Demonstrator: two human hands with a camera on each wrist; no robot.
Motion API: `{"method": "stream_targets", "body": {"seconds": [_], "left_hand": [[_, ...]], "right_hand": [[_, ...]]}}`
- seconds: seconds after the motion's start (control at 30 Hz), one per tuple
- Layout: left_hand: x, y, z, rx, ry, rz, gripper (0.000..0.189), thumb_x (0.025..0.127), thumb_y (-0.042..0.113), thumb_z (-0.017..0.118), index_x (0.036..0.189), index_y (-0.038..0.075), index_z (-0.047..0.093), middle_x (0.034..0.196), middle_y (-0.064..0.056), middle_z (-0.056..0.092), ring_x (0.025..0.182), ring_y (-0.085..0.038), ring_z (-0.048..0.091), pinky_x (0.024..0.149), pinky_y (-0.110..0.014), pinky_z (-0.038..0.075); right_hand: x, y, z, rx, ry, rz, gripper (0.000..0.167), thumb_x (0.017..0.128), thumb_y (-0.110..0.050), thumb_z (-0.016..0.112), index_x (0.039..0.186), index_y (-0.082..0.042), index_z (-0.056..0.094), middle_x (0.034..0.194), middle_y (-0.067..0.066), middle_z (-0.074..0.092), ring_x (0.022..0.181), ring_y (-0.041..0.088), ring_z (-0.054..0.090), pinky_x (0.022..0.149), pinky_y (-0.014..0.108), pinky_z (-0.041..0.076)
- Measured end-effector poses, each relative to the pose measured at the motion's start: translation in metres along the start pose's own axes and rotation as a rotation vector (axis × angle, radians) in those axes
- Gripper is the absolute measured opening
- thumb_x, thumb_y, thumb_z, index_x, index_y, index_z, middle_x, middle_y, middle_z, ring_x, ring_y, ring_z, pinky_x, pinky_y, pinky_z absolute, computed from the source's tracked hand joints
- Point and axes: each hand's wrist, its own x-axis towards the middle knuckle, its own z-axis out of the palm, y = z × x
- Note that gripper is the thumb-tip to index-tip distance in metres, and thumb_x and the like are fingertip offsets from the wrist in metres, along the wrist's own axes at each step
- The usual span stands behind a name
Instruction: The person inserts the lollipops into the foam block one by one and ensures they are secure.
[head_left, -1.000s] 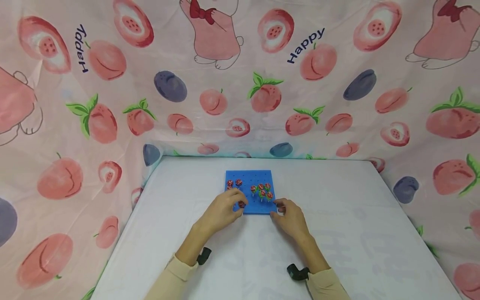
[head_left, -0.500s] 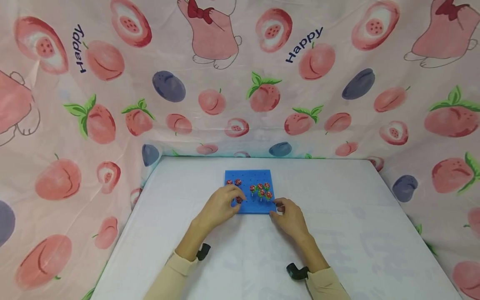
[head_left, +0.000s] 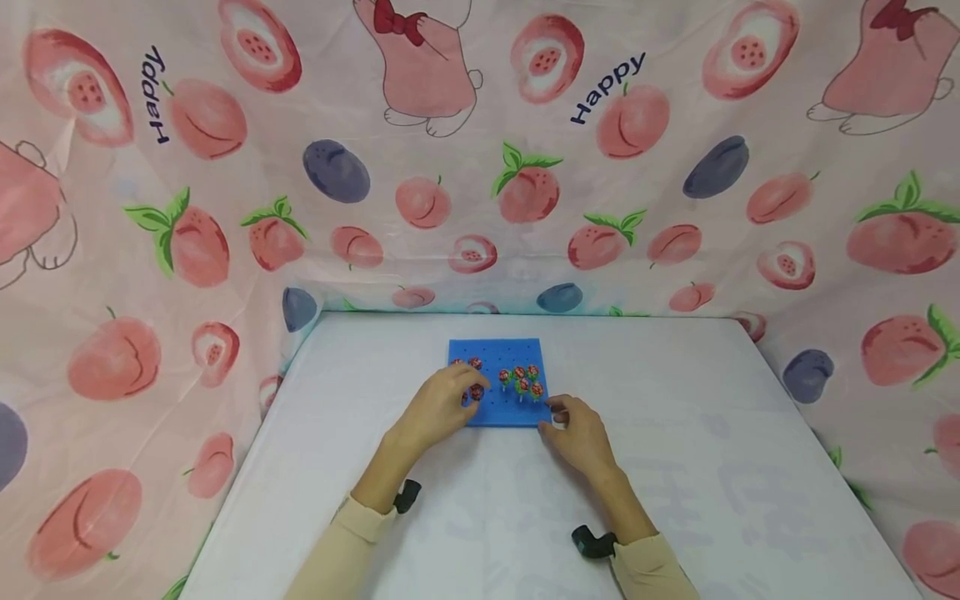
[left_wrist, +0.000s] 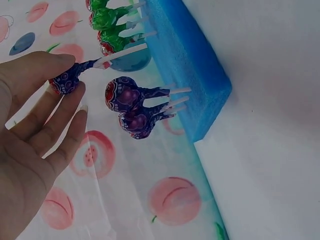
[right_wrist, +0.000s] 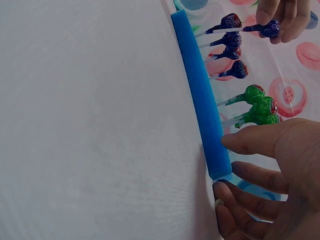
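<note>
My left hand point(head_left: 438, 408) pinches the candy head of a purple-wrapped lollipop point(left_wrist: 65, 81) between thumb and fingers, over the left part of a blue foam board point(head_left: 510, 414). Its white stick points down toward the board in the left wrist view. Other purple lollipops point(left_wrist: 122, 95) stand in the board close by, partly hidden behind this hand in the head view. Several green-wrapped lollipops point(head_left: 521, 379) stand upright in the right half. At the board's near right corner, my right hand point(head_left: 585, 437) holds the edge, thumb on the near side and fingers around the right side.
The board lies on a white-covered table point(head_left: 675, 392) and has rows of small holes. A fruit-printed pink cloth point(head_left: 480, 208) hangs behind the table and along both sides. A black wrist camera point(head_left: 592, 543) sits at the right sleeve.
My left hand has carried the purple lollipop away from the board's near edge, slightly leftward and farther in over the board. The right hand keeps its place at the corner.
</note>
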Motion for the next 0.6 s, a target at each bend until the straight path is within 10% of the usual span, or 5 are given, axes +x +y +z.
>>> {"method": "stream_targets", "body": {"seconds": [0.6], "left_hand": [[0.011, -0.013, 0.002, -0.005, 0.009, -0.063, 0.024, 0.087, 0.0, 0.083, 0.108, 0.011, 0.077, 0.12, -0.003, 0.069, 0.112, -0.02, 0.068, 0.095, -0.034, 0.06]], "right_hand": [[-0.001, 0.001, -0.001, 0.001, -0.001, -0.002, 0.042, 0.089, -0.022, 0.082, 0.128, -0.01, 0.07, 0.114, 0.009, 0.072, 0.104, 0.026, 0.069, 0.088, 0.048, 0.059]]}}
